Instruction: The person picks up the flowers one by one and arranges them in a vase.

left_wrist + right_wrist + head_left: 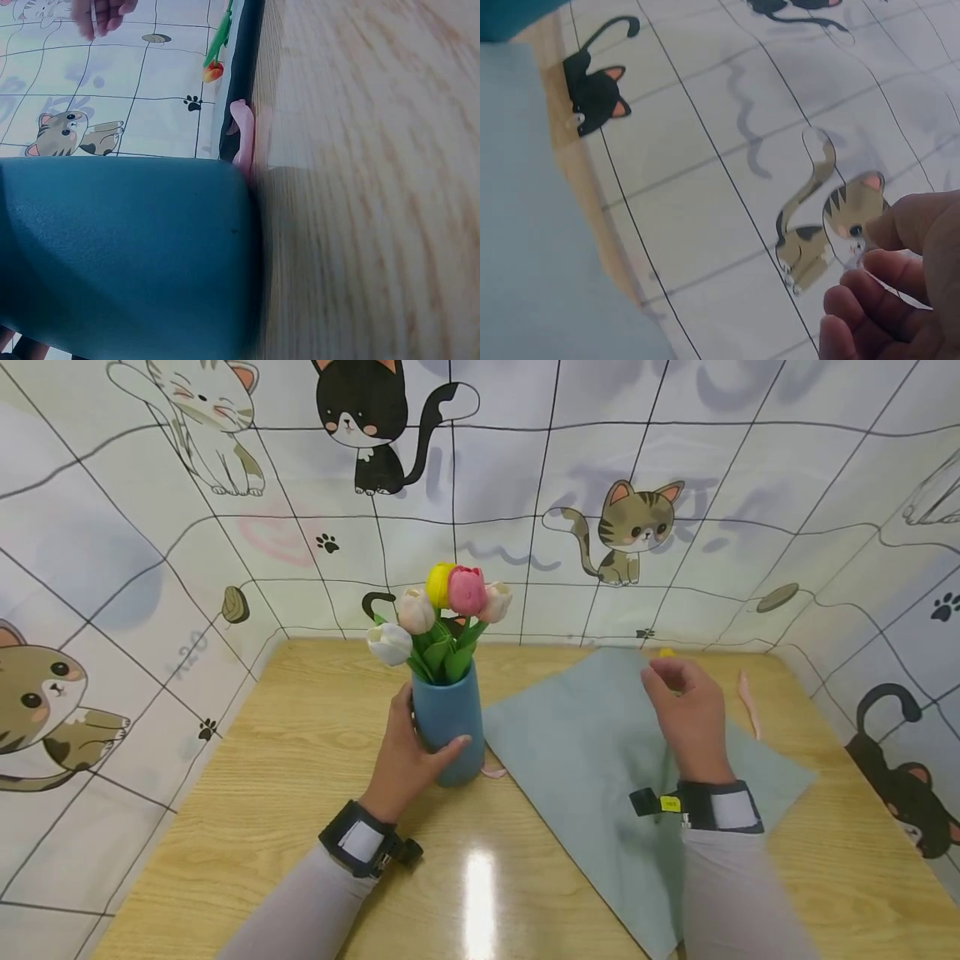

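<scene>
My left hand [411,753] grips a blue vase [450,718] from its left side, the thumb across the front. The vase holds several tulips: white [390,644], yellow [439,585], pink [467,591] and pale pink, with green leaves. In the left wrist view the vase [127,255] fills the lower left. My right hand [690,714] hovers over a grey-green sheet [577,735], fingers loosely curled, with nothing visible between them. In the right wrist view the thumb and fingers of that hand [900,292] show a gap. An orange-yellow tulip [214,71] lies on the sheet, mostly hidden by my right hand in the head view.
A pink ribbon [748,703] lies at the sheet's right, and a pink strip [493,772] shows beside the vase base. The wooden table [300,727] meets a cat-patterned cloth backdrop [510,493] at the back and both sides.
</scene>
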`<state>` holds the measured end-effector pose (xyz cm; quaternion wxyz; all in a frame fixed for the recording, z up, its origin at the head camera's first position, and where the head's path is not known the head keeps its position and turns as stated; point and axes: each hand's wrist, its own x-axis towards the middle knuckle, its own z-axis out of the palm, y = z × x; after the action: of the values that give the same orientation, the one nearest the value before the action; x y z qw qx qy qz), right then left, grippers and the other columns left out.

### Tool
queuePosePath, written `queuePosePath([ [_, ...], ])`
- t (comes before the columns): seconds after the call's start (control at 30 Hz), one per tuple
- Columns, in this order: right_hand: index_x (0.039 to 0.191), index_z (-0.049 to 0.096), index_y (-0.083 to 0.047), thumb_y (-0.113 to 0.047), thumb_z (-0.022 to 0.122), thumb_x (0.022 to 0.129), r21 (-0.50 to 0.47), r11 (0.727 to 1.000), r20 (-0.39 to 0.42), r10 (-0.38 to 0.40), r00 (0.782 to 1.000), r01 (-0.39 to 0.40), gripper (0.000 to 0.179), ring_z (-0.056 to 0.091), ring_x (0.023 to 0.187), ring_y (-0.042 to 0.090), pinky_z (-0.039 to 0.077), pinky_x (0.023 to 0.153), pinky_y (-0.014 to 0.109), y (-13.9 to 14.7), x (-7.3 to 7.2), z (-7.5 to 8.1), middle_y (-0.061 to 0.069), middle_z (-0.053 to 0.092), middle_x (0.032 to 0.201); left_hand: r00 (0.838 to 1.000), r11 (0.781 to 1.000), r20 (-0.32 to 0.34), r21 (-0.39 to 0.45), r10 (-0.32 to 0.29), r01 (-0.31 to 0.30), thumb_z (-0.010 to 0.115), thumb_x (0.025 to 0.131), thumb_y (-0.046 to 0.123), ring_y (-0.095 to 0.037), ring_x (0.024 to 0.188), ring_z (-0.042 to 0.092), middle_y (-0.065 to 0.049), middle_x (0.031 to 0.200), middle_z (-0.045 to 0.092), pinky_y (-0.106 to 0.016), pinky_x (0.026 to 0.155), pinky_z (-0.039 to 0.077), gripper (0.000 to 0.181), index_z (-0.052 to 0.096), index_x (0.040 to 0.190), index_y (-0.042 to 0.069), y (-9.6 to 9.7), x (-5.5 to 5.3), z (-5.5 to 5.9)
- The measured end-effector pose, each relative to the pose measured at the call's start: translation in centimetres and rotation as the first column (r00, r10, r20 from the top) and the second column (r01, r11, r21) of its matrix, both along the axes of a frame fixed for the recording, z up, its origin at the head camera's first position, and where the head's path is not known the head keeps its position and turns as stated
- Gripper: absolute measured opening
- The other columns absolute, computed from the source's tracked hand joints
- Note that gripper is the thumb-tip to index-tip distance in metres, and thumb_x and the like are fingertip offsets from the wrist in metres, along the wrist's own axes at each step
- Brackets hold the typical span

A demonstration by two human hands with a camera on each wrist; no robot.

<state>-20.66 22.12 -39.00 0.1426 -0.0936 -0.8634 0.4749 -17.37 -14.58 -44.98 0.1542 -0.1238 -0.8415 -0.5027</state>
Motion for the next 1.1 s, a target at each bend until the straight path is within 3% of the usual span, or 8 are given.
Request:
queuePosePath([
  [0.2, 0.141, 0.06, -0.012, -0.051, 0.054, 0.104, 0.056, 0.995, 0.089, 0.072, 0.993, -0.077, 0.054, 0.056, 0.113, 0.021, 0.047, 0.081, 0.026, 3.4, -0.5, -1.4, 0.011, 0.063, 0.135, 1.0, 1.0, -0.007, -0.003, -0.001, 0.001, 0.088, 0.084, 0.031, -0.033, 0.145, 0.045, -0.013, 0.154, 0.039, -0.064, 0.116, 0.04, 0.106, 0.018, 0.162, 0.02, 0.1, 0.1, 0.0],
  [0.33, 0.146, 0.054, -0.005, -0.053, 0.05, 0.105, 0.122, 0.984, 0.2, 0.106, 0.974, -0.132, 0.063, 0.059, 0.115, 0.033, 0.048, 0.08, 0.031, 5.1, -0.8, -2.2, 0.021, 0.06, 0.137, 1.0, 1.0, 0.003, -0.008, 0.006, -0.006, 0.089, 0.084, 0.032, -0.034, 0.145, 0.046, -0.013, 0.153, 0.04, -0.063, 0.117, 0.04, 0.106, 0.019, 0.162, 0.017, 0.1, 0.0, 0.0],
  [0.4, 0.148, 0.049, 0.0, -0.052, 0.048, 0.106, 0.145, 0.975, 0.293, 0.123, 0.948, -0.171, 0.067, 0.062, 0.113, 0.038, 0.05, 0.079, 0.035, 5.8, -0.9, -2.6, 0.026, 0.057, 0.14, 1.0, 1.0, 0.011, -0.007, 0.007, -0.007, 0.089, 0.084, 0.032, -0.034, 0.145, 0.045, -0.013, 0.154, 0.04, -0.063, 0.117, 0.039, 0.107, 0.018, 0.162, 0.017, 0.2, 0.1, 0.0],
  [0.57, 0.152, 0.039, 0.008, -0.049, 0.047, 0.107, 0.152, 0.953, 0.51, 0.152, 0.847, -0.262, 0.073, 0.065, 0.11, 0.041, 0.052, 0.08, 0.043, 6.8, -1.5, -3.7, 0.034, 0.049, 0.142, 1.0, 1.0, 0.021, -0.005, 0.008, -0.008, 0.089, 0.084, 0.03, -0.034, 0.146, 0.045, -0.013, 0.154, 0.039, -0.064, 0.117, 0.039, 0.107, 0.017, 0.163, 0.019, 0.1, 0.2, 0.1],
  [0.63, 0.151, 0.039, 0.009, -0.047, 0.049, 0.106, 0.17, 0.948, 0.54, 0.139, 0.83, -0.269, 0.072, 0.065, 0.108, 0.04, 0.051, 0.079, 0.043, 7.1, -1.7, -4.1, 0.034, 0.051, 0.139, 1.0, 1.0, 0.019, -0.006, 0.008, -0.008, 0.089, 0.084, 0.03, -0.034, 0.146, 0.045, -0.013, 0.154, 0.039, -0.064, 0.117, 0.039, 0.107, 0.017, 0.163, 0.02, 0.1, 0.2, 0.1],
  [0.83, 0.147, 0.042, 0.012, -0.039, 0.055, 0.104, 0.213, 0.94, 0.541, 0.115, 0.833, -0.268, 0.068, 0.061, 0.106, 0.038, 0.05, 0.076, 0.04, 7.5, -1.7, -5.5, 0.034, 0.057, 0.133, 1.0, 1.0, 0.015, -0.005, 0.006, -0.006, 0.089, 0.084, 0.029, -0.034, 0.146, 0.044, -0.013, 0.154, 0.039, -0.064, 0.117, 0.039, 0.107, 0.017, 0.163, 0.02, 0.1, 0.2, 0.1],
  [1.0, 0.146, 0.043, 0.015, -0.037, 0.056, 0.103, 0.222, 0.933, 0.547, 0.122, 0.828, -0.284, 0.069, 0.058, 0.112, 0.043, 0.053, 0.084, 0.05, 7.6, -1.7, -5.8, 0.037, 0.053, 0.138, 1.0, 1.0, 0.021, 0.0, 0.006, -0.006, 0.089, 0.084, 0.03, -0.034, 0.146, 0.044, -0.013, 0.154, 0.039, -0.064, 0.117, 0.039, 0.107, 0.017, 0.163, 0.02, 0.1, 0.2, 0.2],
  [1.1, 0.144, 0.045, 0.016, -0.034, 0.057, 0.102, 0.249, 0.925, 0.533, 0.116, 0.838, -0.287, 0.066, 0.057, 0.112, 0.044, 0.052, 0.086, 0.053, 7.5, -1.6, -6.0, 0.037, 0.053, 0.139, 1.0, 1.0, 0.024, 0.0, 0.007, -0.007, 0.089, 0.084, 0.03, -0.034, 0.145, 0.045, -0.013, 0.153, 0.039, -0.063, 0.117, 0.039, 0.106, 0.018, 0.163, 0.019, 0.1, 0.3, 0.2],
])
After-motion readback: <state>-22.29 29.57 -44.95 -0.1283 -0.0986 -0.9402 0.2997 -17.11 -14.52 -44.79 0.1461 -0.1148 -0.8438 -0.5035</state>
